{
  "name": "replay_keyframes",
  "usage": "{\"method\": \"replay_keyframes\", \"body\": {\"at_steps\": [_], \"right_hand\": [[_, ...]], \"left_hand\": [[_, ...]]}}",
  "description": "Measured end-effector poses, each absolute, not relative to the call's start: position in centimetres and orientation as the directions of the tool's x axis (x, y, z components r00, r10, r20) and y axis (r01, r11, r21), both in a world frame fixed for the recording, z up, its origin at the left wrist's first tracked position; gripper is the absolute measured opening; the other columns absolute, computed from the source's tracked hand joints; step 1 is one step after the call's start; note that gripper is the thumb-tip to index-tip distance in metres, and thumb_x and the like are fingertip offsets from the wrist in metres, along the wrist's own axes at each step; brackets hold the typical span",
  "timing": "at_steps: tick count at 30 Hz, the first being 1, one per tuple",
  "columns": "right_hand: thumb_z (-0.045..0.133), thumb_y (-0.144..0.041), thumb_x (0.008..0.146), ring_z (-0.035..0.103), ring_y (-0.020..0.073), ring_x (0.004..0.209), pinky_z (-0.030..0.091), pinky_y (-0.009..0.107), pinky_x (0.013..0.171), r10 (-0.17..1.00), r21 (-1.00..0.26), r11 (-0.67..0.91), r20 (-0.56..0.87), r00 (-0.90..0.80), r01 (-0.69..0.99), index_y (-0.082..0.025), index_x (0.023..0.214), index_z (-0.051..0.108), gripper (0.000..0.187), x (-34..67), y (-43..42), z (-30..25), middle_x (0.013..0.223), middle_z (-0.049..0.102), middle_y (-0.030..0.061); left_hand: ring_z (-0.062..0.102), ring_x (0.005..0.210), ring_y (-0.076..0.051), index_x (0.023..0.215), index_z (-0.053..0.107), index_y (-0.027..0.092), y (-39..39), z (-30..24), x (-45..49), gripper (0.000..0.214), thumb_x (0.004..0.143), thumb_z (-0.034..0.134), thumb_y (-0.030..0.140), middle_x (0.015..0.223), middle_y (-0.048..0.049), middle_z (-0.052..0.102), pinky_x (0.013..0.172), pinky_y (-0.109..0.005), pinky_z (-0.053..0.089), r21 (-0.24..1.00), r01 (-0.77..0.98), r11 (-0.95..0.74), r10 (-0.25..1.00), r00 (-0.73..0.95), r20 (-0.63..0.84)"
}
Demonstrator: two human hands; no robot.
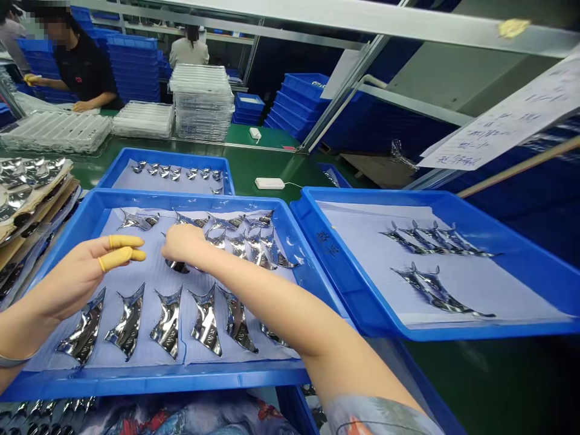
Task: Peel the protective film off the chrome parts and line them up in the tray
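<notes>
Two hands over blue tray (181, 379) of chrome curved pcs (167, 323) on paper sheet (151, 281): left hand (84, 269) loosely open, yellow finger cots (120, 241), holding nothing; right hand (183, 241) curled at a pc, grip hard to tell. 2nd blue tray (453, 331) holds more pcs.

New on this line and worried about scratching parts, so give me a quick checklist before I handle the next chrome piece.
1. Yellow finger cots on the left hand: ok, two fingers are covered.
2. Finger cots on the right hand: cannot tell, its fingertips are hidden.
3. Left hand free of parts: ok, it holds nothing.
4. Chrome pieces in the nearest row of the front blue tray lying apart: ok for those in view.
5. Chrome pieces in the right-hand blue tray lying apart: not ok, they overlap in two groups.
</notes>
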State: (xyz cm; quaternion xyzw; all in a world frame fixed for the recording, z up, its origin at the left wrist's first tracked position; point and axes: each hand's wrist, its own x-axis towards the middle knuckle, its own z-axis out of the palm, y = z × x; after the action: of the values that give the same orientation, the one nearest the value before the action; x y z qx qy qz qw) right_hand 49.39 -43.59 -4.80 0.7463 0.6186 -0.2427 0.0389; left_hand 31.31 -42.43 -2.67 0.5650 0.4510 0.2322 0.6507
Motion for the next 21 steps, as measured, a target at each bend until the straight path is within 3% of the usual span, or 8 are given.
{"method": "replay_keyframes", "body": {"at_steps": [6,13,16,21], "right_hand": [[0.057,-0.035,0.096,0.065,0.0206,0.097,0.056,0.039,0.083,0.887,-0.145,-0.255,-0.428,0.172,0.956,-0.013,0.112,0.062,0.028,51.1,-43.8,-4.4,0.111,0.065,0.0093],[0.057,-0.032,0.096,0.064,0.0206,0.097,0.055,0.04,0.085,0.828,0.136,-0.453,-0.303,0.472,0.881,-0.013,0.112,0.062,0.025,63.8,-49.2,-1.4,0.111,0.064,0.0092],[0.059,-0.031,0.096,0.064,0.021,0.099,0.055,0.04,0.085,0.811,0.23,-0.472,-0.265,0.522,0.851,-0.013,0.113,0.062,0.025,67.5,-51.0,-2.3,0.113,0.063,0.0097],[0.06,-0.03,0.094,0.061,0.0232,0.105,0.053,0.043,0.089,0.875,0.286,-0.342,-0.251,0.415,0.895,-0.012,0.114,0.061,0.027,68.9,-51.3,-5.1,0.118,0.061,0.011]], "left_hand": [[0.062,0.109,-0.034,0.095,0.077,0.023,-42.4,-3.1,31.0,0.059,0.05,0.084,0.059,0.095,-0.0123,0.077,0.107,-0.043,0.038,0.914,0.328,0.238,0.75,0.536,-0.387],[0.063,0.111,-0.027,0.1,0.075,0.031,-41.2,-4.9,29.4,0.048,0.06,0.079,0.058,0.108,-0.0037,0.076,0.096,-0.025,0.048,0.881,0.421,0.215,0.712,0.55,-0.436],[0.062,0.112,-0.028,0.1,0.074,0.031,-41.2,-5.8,30.2,0.046,0.062,0.078,0.058,0.106,-0.0035,0.076,0.102,-0.029,0.045,0.876,0.446,0.181,0.688,0.579,-0.437],[0.061,0.114,-0.034,0.098,0.074,0.028,-42.3,-5.3,33.1,0.055,0.057,0.078,0.065,0.105,-0.006,0.075,0.111,-0.045,0.037,0.858,0.489,0.157,0.615,0.632,-0.472]]}}
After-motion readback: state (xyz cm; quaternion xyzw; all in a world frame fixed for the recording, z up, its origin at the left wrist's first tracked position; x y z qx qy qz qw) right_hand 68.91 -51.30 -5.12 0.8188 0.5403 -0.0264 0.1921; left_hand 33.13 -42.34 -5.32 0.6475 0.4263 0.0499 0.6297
